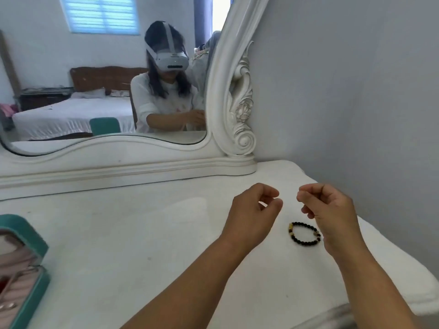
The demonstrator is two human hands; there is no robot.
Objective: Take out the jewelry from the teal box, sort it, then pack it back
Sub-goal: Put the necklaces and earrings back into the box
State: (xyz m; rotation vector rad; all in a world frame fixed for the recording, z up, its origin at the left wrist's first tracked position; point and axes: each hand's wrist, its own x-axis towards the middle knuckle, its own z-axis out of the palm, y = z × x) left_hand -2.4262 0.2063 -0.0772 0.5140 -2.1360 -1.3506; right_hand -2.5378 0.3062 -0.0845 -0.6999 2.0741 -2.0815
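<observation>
The teal box (33, 236) stands open at the left edge, showing a pink lining with a thin chain (16, 279) and small silver pieces (8, 306) inside. A black bead bracelet (304, 234) with gold beads lies flat on the white table, partly hidden by my right wrist. My left hand (251, 217) hovers just left of the bracelet, thumb and forefinger pinched together. My right hand (330, 210) hovers above the bracelet's right side with its fingers curled in. Anything thin held between the two hands is too fine to make out.
A large white carved mirror (228, 96) stands along the back of the white dressing table (142, 233) and reflects a person wearing a headset. A grey wall (356, 91) runs close on the right. The table's curved edge (413, 276) falls away at the right front.
</observation>
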